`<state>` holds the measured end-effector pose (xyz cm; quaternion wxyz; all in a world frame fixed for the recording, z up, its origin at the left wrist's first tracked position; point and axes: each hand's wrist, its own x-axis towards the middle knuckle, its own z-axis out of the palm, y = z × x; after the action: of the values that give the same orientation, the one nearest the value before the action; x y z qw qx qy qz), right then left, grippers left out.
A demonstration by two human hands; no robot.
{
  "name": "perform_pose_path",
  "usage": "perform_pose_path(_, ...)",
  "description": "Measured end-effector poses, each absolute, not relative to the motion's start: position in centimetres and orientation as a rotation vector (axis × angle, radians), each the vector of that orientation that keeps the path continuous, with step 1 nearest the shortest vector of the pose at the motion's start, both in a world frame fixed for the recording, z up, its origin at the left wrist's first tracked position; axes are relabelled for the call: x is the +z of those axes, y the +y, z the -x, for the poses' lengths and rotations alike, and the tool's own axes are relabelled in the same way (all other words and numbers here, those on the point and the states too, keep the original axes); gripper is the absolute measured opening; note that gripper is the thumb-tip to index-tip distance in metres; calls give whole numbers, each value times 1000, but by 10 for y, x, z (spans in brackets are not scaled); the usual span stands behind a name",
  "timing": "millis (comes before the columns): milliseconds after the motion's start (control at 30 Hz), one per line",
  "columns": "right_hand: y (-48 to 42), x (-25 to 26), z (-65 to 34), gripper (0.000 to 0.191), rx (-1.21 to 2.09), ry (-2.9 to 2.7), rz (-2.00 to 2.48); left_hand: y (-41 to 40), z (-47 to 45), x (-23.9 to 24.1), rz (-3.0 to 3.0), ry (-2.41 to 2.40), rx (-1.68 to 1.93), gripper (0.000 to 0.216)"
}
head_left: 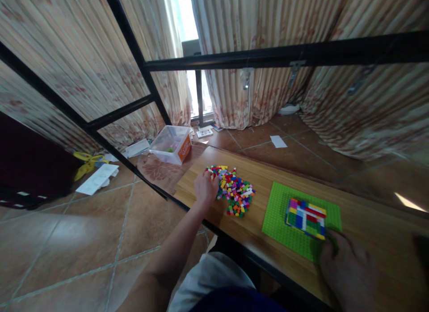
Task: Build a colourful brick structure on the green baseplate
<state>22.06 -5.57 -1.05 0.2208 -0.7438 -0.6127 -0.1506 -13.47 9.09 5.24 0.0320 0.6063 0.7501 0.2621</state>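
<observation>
A heap of small coloured bricks [236, 192] lies on the wooden table [368, 231]. My left hand [206, 187] rests at the heap's left edge, fingers curled down among the bricks; what they pinch, if anything, is hidden. To the right lies a green baseplate [281, 213] with a multicoloured block of bricks [306, 217] built on it. My right hand [348, 267] is in shadow at the plate's near right corner, its fingers pressed on the plate's edge.
A clear plastic box [170, 144] with an orange label stands on the floor beyond the table's left end. Papers [98, 179] and a yellow object [87, 163] lie on the tiled floor. Black metal bars [268, 57] cross overhead. Curtains hang behind.
</observation>
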Motion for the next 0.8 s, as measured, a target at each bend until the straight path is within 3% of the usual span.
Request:
perform_pose_path(267, -56, -12, -219, 37, -387, -1692, 2063, 107, 133, 51, -1856, 2334, 609, 22)
perform_pose_path(533, -57, -6, -213, 33, -358, -1646, 2095, 102, 135, 64, -1735, 2157, 923, 16)
perform_pose_path(700, -55, -4, -212, 30, -350, -1649, 2078, 90, 122, 75, -1168, 1708, 1294, 17)
perform_pose_path(800, -55, -5, -212, 30, -333, -1632, 2088, 77, 107, 80, -790, 1301, 1266, 20)
